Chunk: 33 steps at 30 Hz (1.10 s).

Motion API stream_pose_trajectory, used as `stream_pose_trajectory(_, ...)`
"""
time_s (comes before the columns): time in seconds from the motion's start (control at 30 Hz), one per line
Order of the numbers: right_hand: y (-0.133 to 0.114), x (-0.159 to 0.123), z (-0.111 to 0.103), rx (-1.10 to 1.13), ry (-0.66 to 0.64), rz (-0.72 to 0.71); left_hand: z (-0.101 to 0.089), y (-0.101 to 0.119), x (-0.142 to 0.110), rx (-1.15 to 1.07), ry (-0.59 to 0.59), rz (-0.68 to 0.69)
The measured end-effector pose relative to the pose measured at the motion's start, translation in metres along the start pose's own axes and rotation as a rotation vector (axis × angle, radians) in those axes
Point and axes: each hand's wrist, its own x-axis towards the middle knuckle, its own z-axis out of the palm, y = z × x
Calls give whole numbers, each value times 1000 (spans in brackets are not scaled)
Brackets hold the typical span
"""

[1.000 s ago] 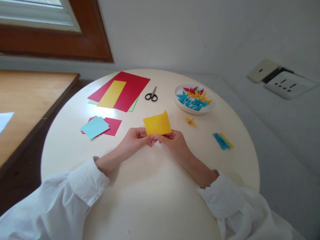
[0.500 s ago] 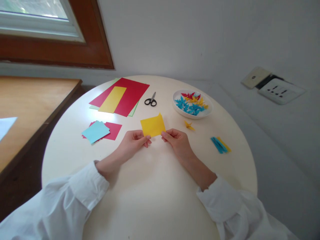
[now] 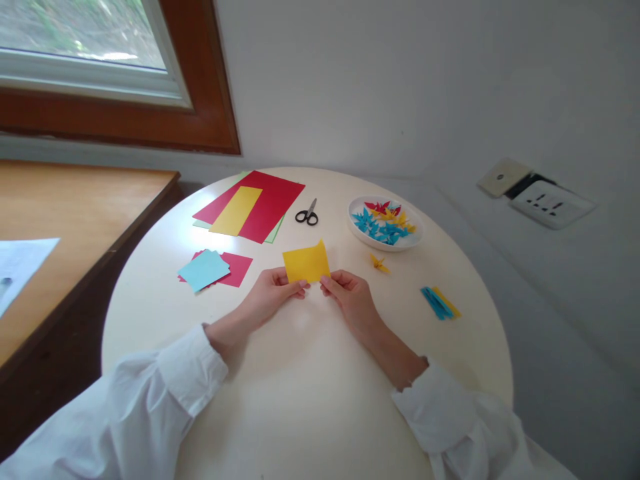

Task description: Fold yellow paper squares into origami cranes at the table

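A yellow sheet of paper (image 3: pixel 307 262) is held up over the middle of the round white table (image 3: pixel 300 387). My left hand (image 3: pixel 281 287) pinches its lower left part, thumb in front. At the lower right corner my right hand (image 3: pixel 349 292) pinches the same sheet between thumb and fingers. The sheet's upper right corner sticks up a little. Just beyond my right hand lies a small yellow origami crane (image 3: pixel 379 264). Cut squares of light blue paper (image 3: pixel 205 270) and red paper (image 3: pixel 239 269) lie left of my left hand.
Black-handled scissors (image 3: pixel 307 215) lie behind the held sheet. A white dish (image 3: pixel 358 236) holds several red, yellow and blue cranes. Large red paper (image 3: pixel 273 200) with a yellow strip (image 3: pixel 236 211) is at back left. Blue and yellow folded strips (image 3: pixel 440 304) lie at right.
The view has tilted, so everything sits a little lower in the picture. Both hands keep their pinch on the yellow paper, which looks nearly the same.
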Motion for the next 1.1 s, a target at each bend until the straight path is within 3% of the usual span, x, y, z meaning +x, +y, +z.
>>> stream_pose_trajectory(0.37,1,-3,4,-126,-124,-11,-9,-13,4,248,-90,63)
stream_pose_trajectory(0.5,2,-1,2,-172,-136,-22,-9,-11,4,303,-57,55)
stream_pose_trajectory(0.87,6,10,-2,-116,-33,-53,-3,-3,4,183,56,4)
stream_pose_trajectory(1.1,13,22,-13,90,155,-33,-3,1,0,48,127,-35)
